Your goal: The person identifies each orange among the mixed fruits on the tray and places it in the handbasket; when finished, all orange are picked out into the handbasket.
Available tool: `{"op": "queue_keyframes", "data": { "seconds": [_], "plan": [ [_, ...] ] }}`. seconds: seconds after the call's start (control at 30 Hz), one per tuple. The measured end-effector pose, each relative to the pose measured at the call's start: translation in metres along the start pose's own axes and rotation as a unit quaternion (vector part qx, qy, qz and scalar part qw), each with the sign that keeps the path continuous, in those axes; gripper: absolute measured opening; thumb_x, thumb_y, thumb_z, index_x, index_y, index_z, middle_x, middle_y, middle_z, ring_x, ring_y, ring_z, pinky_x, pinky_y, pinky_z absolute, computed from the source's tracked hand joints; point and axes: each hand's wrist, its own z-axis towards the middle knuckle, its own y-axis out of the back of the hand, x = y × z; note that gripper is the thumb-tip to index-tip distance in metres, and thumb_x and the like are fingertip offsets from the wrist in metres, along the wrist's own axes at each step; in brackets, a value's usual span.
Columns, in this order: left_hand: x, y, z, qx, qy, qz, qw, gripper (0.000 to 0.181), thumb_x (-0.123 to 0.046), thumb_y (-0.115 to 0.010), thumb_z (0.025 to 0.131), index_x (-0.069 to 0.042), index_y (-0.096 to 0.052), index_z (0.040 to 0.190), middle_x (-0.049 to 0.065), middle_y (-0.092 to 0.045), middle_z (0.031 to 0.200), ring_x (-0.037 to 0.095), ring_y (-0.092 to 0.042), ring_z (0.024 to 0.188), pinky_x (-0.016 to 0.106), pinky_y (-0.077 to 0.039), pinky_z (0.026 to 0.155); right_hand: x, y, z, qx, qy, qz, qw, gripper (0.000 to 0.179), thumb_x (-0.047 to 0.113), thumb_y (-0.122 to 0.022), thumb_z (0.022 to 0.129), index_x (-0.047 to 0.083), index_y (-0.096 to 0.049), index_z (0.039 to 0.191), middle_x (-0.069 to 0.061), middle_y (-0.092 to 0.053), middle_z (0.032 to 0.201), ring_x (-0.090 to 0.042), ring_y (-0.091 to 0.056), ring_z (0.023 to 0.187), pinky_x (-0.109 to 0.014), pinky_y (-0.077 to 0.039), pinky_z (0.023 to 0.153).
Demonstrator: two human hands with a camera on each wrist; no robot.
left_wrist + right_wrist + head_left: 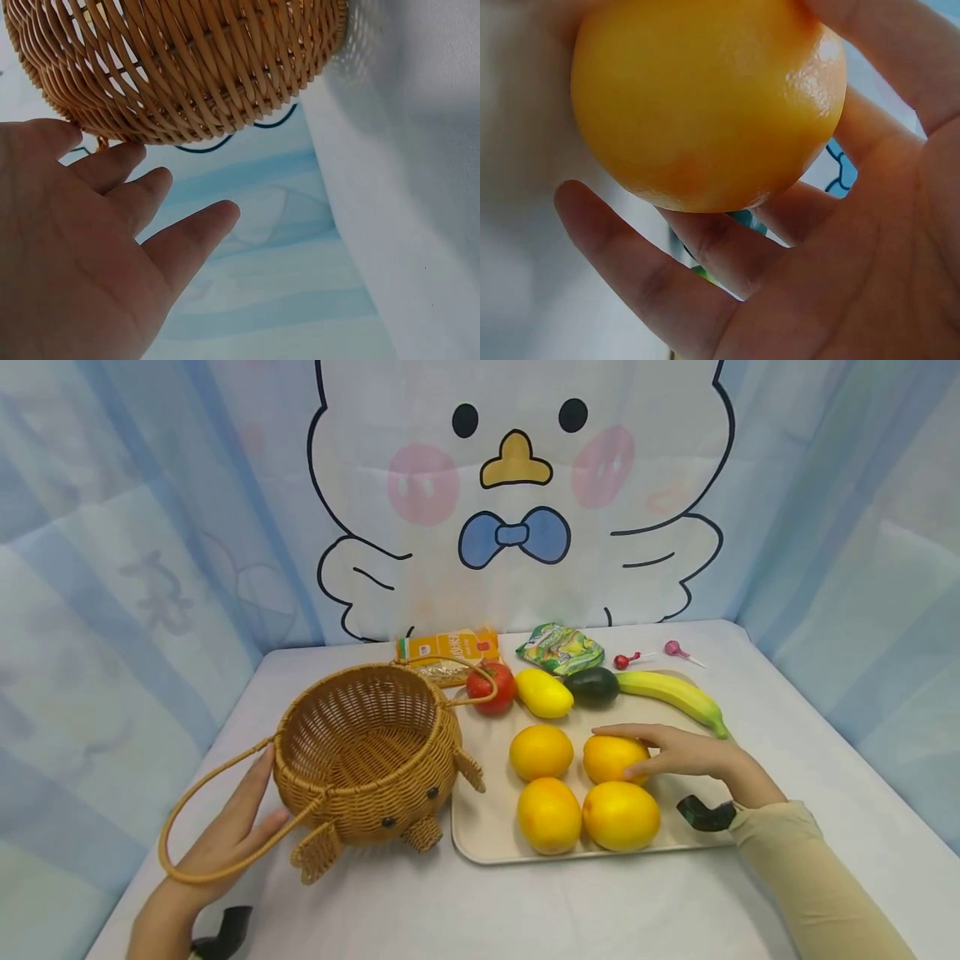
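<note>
A wicker basket (360, 814) with an animal face and two loop handles stands on the left. My left hand (228, 843) is beside it, partly behind a lowered handle. In the left wrist view, the fingertips of the extended left hand (82, 255) meet the woven wall of the basket (187, 67). On the right, my right hand (686, 756) holds an orange (609, 760) over the tray, thumb on the near side. Up close, the fingers of the right hand (840, 277) curve around the orange (705, 105). Three more oranges (621, 817) sit beside it.
The beige tray (480, 831) also bears a tomato (491, 689), a yellow lemon-like fruit (543, 693), a dark green avocado (592, 687) and a banana (671, 693). Behind are an orange packet (450, 649), a green packet (561, 647) and two lollipops (673, 648). Curtains surround the table.
</note>
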Motion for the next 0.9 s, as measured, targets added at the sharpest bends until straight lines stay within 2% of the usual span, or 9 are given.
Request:
{"op": "queue_keyframes", "data": {
  "seconds": [0.07,0.23,0.33,0.4,0.47,0.6,0.8,0.9],
  "plan": [
    [-0.002,0.000,0.001,0.006,0.004,-0.003,1.0000,0.072,-0.026,-0.041,0.101,-0.026,0.011,0.151,0.014,0.005,0.160,0.041,0.002,0.146,0.005,0.009,0.111,0.000,0.000,0.000,0.002,-0.004,0.003,1.0000,0.063,0.035,-0.065,0.087,0.025,-0.040,0.144,-0.008,-0.040,0.148,-0.035,-0.036,0.133,-0.065,-0.029,0.109],
    [-0.008,-0.001,0.006,0.017,0.015,-0.025,0.9994,0.075,-0.028,-0.040,0.101,-0.026,0.017,0.149,0.009,0.013,0.159,0.040,0.008,0.146,0.007,0.011,0.113,-0.001,-0.001,0.000,0.004,-0.014,0.009,0.9999,0.063,0.035,-0.066,0.087,0.027,-0.040,0.144,-0.010,-0.039,0.149,-0.035,-0.037,0.132,-0.065,-0.031,0.109],
    [-0.012,-0.001,0.011,0.015,0.031,-0.028,0.9990,0.078,-0.032,-0.043,0.100,-0.025,0.019,0.148,0.009,0.015,0.158,0.039,0.009,0.146,0.037,0.005,0.124,-0.002,-0.002,0.000,0.001,-0.014,0.008,0.9999,0.062,0.035,-0.066,0.087,0.028,-0.040,0.143,-0.011,-0.039,0.149,-0.035,-0.037,0.132,-0.064,-0.031,0.108],
    [-0.014,-0.002,0.014,0.015,0.049,-0.025,0.9984,0.082,-0.035,-0.045,0.099,-0.023,0.020,0.148,0.010,0.016,0.158,0.040,0.009,0.145,0.059,0.001,0.120,-0.002,-0.002,0.000,0.000,-0.015,0.008,0.9999,0.063,0.035,-0.065,0.087,0.028,-0.040,0.143,-0.011,-0.039,0.149,-0.035,-0.037,0.131,-0.064,-0.031,0.108],
    [-0.016,-0.002,0.017,0.015,0.065,-0.022,0.9975,0.086,-0.038,-0.047,0.098,-0.022,0.021,0.147,0.011,0.017,0.158,0.041,0.009,0.145,0.071,-0.003,0.112,-0.002,-0.002,-0.001,-0.001,-0.014,0.009,0.9999,0.063,0.035,-0.065,0.087,0.028,-0.040,0.144,-0.011,-0.039,0.149,-0.035,-0.038,0.131,-0.064,-0.031,0.109],
    [-0.017,-0.003,0.018,0.013,0.079,-0.018,0.9966,0.090,-0.040,-0.049,0.096,-0.020,0.022,0.147,0.012,0.018,0.157,0.043,0.009,0.144,0.071,-0.007,0.111,-0.002,-0.003,-0.001,-0.003,-0.014,0.013,0.9998,0.063,0.036,-0.066,0.087,0.027,-0.040,0.144,-0.011,-0.039,0.149,-0.035,-0.037,0.132,-0.065,-0.030,0.109],
    [-0.018,-0.004,0.020,0.007,0.072,-0.012,0.9973,0.093,-0.037,-0.052,0.096,-0.018,0.023,0.147,0.016,0.016,0.157,0.045,-0.001,0.144,0.070,-0.024,0.107,-0.003,-0.003,0.000,-0.008,-0.022,0.021,0.9995,0.063,0.036,-0.066,0.086,0.030,-0.040,0.143,-0.009,-0.039,0.149,-0.034,-0.037,0.133,-0.064,-0.030,0.109],
    [-0.020,-0.003,0.020,0.003,0.068,-0.011,0.9976,0.093,-0.036,-0.053,0.096,-0.017,0.022,0.147,0.017,0.015,0.157,0.045,-0.003,0.144,0.068,-0.027,0.107,-0.004,-0.003,0.000,-0.008,-0.022,0.023,0.9995,0.063,0.036,-0.066,0.086,0.031,-0.040,0.143,-0.009,-0.039,0.149,-0.034,-0.037,0.133,-0.064,-0.030,0.109]
  ]
}}
